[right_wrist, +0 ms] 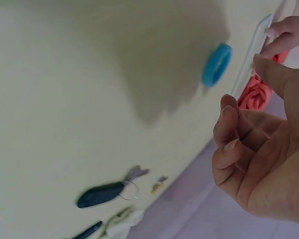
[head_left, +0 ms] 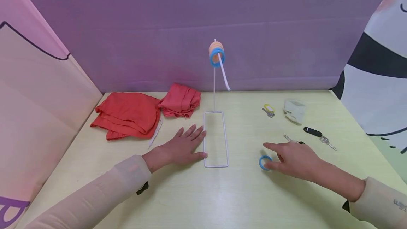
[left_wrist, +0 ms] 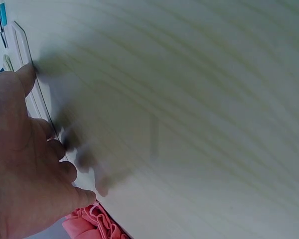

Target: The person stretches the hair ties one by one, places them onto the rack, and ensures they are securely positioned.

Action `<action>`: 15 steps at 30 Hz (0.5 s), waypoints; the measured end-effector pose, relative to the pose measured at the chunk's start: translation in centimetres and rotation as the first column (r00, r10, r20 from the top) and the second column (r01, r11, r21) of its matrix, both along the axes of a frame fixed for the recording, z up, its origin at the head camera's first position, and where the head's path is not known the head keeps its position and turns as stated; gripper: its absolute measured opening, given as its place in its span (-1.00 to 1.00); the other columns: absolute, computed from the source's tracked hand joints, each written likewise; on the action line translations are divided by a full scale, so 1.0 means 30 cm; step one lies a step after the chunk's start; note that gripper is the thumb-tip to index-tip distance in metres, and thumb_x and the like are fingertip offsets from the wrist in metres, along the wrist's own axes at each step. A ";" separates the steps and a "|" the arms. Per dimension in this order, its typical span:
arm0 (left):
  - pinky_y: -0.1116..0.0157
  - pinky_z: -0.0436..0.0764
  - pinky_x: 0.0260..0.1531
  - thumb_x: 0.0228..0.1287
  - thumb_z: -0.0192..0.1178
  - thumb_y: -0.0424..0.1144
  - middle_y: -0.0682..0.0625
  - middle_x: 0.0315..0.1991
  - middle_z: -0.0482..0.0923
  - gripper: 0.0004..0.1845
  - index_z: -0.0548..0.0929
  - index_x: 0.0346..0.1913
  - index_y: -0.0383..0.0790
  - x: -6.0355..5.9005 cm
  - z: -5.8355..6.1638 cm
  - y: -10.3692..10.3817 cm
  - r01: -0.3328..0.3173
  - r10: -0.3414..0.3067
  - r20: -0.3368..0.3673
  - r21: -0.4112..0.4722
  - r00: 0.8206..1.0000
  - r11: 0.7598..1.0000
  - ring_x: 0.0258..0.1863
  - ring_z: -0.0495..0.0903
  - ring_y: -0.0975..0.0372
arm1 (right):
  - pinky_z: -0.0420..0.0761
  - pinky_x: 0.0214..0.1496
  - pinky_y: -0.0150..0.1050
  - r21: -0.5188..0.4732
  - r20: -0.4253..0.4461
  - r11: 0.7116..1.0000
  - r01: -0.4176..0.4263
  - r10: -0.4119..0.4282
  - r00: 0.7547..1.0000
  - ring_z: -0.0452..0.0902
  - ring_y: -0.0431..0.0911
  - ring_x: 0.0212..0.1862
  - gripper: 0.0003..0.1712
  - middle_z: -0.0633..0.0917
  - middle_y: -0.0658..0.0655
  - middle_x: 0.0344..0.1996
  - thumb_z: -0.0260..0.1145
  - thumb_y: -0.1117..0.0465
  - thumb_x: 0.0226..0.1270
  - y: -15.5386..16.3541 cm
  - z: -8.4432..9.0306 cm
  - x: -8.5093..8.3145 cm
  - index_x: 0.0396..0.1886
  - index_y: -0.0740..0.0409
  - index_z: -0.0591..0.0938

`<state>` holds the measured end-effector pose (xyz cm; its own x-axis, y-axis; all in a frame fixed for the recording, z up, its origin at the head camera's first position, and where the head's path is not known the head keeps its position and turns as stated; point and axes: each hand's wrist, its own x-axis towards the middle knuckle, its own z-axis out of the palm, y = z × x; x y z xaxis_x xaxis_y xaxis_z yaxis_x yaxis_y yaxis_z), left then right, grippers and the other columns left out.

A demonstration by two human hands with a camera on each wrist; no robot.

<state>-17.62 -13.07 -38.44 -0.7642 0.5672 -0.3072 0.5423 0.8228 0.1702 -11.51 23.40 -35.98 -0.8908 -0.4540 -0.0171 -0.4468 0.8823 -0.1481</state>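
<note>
My left hand (head_left: 186,147) lies with its fingers spread, thumb and fingertips at the left bar of a white wire stand's base (head_left: 216,167). In the left wrist view, my left hand (left_wrist: 30,144) again shows its fingertips along that bar. Beside a blue ring (head_left: 260,162) on the table is my right hand (head_left: 295,158), index finger and thumb stretched apart, the other fingers bent. In the right wrist view, a gap separates the blue ring (right_wrist: 217,65) from my right hand (right_wrist: 269,144), which holds nothing. A blue ring (head_left: 212,62) and peach rings (head_left: 216,45) hang on the stand's arm.
Two folded red cloths (head_left: 130,114) (head_left: 181,101) lie at the back left, beside a white cord (head_left: 155,133). To the right are a key with a yellow tag (head_left: 269,108), a pale crumpled cloth (head_left: 294,110) and a key with a black tag (head_left: 312,131).
</note>
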 end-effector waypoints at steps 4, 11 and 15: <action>-0.20 -0.20 0.55 0.43 -0.11 0.37 0.02 0.66 -0.25 -0.08 -0.10 0.63 -0.05 -0.004 -0.008 -0.004 -0.001 0.001 -0.007 -0.002 1.000 1.000 0.65 -0.30 -0.01 | 0.24 -0.67 -0.34 -0.001 0.013 1.000 0.017 -0.017 1.000 0.23 -0.38 -0.63 -0.25 0.38 -0.30 -0.73 0.42 -0.28 0.16 0.015 -0.037 0.012 0.28 -0.03 0.59; -0.21 -0.20 0.55 0.43 -0.13 0.38 0.01 0.66 -0.25 -0.07 -0.12 0.63 -0.05 -0.009 -0.015 -0.005 0.005 -0.005 -0.009 -0.005 1.000 1.000 0.65 -0.27 0.01 | 0.25 -0.62 -0.33 0.002 0.034 1.000 0.028 -0.028 0.999 0.24 -0.34 -0.60 -0.26 0.37 -0.23 -0.71 0.44 -0.32 0.09 0.022 -0.072 0.018 0.22 -0.08 0.61; -0.21 -0.19 0.55 0.44 -0.13 0.38 0.01 0.66 -0.25 -0.07 -0.12 0.63 -0.06 -0.010 -0.016 -0.005 0.012 -0.012 -0.007 -0.001 1.000 1.000 0.65 -0.26 0.01 | 0.24 -0.61 -0.35 -0.019 0.037 0.999 0.026 -0.025 0.999 0.24 -0.35 -0.61 -0.32 0.37 -0.25 -0.72 0.44 -0.30 0.10 0.022 -0.085 0.019 0.17 -0.11 0.63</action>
